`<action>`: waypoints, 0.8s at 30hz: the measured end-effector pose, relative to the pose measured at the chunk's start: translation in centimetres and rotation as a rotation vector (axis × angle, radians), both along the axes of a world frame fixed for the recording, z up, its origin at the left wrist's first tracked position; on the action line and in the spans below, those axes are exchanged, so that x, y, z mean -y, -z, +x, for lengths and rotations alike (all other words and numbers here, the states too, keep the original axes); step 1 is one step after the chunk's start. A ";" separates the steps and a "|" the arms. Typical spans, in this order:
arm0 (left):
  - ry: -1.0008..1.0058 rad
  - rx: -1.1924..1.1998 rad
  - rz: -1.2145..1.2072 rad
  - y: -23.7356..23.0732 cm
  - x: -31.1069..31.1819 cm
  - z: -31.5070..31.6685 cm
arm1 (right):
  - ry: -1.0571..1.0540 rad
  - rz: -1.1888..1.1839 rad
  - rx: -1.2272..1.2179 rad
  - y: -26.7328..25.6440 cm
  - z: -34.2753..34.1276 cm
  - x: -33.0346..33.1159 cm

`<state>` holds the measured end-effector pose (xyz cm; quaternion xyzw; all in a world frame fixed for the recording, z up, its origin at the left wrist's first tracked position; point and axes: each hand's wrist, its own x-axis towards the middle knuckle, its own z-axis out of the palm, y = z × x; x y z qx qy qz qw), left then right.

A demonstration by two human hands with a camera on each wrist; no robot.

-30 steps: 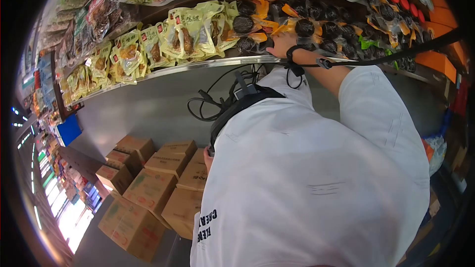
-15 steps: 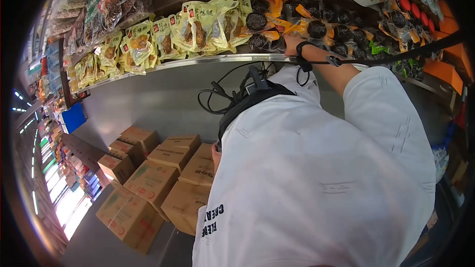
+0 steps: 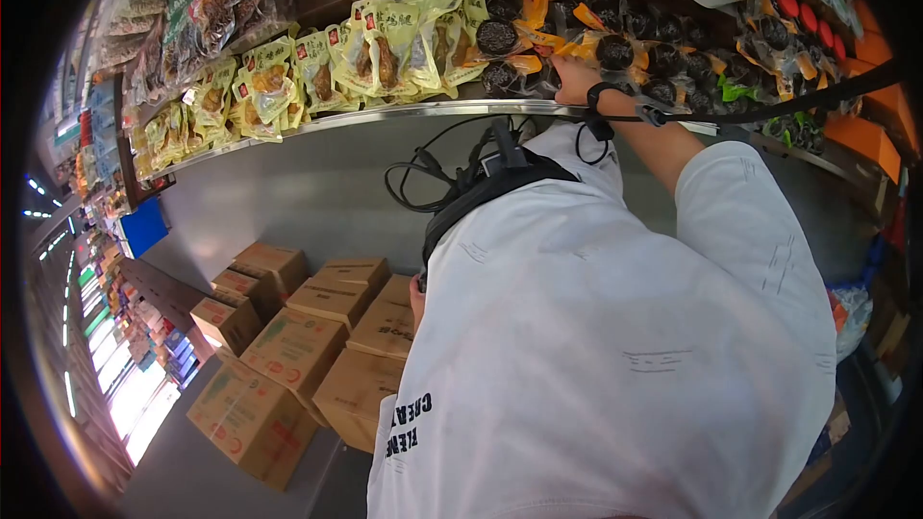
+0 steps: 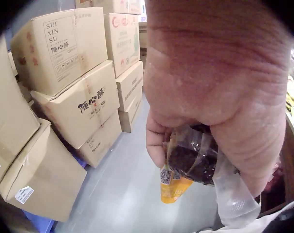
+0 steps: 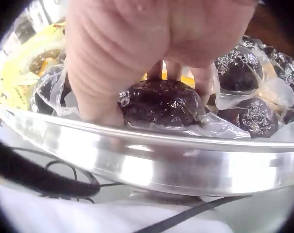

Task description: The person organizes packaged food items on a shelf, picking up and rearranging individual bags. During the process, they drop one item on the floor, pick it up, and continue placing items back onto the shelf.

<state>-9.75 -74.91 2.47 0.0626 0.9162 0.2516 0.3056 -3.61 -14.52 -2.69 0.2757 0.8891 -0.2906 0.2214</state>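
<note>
Gripping a dark round pack (image 5: 161, 104) just behind the metal shelf edge (image 5: 147, 162), fingers and thumb closing around it; right hand (image 3: 582, 84) is working at 1 o'clock, head view. Yellow packets (image 3: 380, 48) are lying toward its 9 o'clock. Left hand (image 4: 215, 68) is holding an orange-labelled pack (image 4: 191, 158), fingers curling round; floor (image 4: 120, 182) is showing open at 7 o'clock, cartons (image 4: 79, 104) standing at 10, left wrist view.

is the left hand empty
No, in the left wrist view the left hand grips a dark, clear-wrapped pack with an orange label.
</note>
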 end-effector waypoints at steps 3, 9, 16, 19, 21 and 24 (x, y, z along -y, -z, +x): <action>0.019 -0.010 -0.012 -0.5 -0.2 -0.6 | 0.081 -0.016 -0.184 0.6 0.4 -1.0; 0.093 -0.017 -0.009 1.0 -0.9 -2.4 | 0.957 -1.086 -0.525 -2.1 2.7 -4.5; 0.160 -0.045 0.004 3.8 -2.2 -5.3 | 1.265 -1.797 -1.017 -6.1 8.5 -3.3; 0.098 0.035 0.051 -3.6 -12.2 -8.3 | 1.504 -1.502 -1.249 -6.2 10.8 -2.7; 0.197 0.011 0.140 -4.1 -15.6 -11.6 | 1.220 -1.674 -1.364 -6.4 14.0 -2.6; 0.418 -0.126 0.267 -5.0 -23.0 -15.8 | 1.611 -1.315 -1.437 -6.5 18.1 -1.3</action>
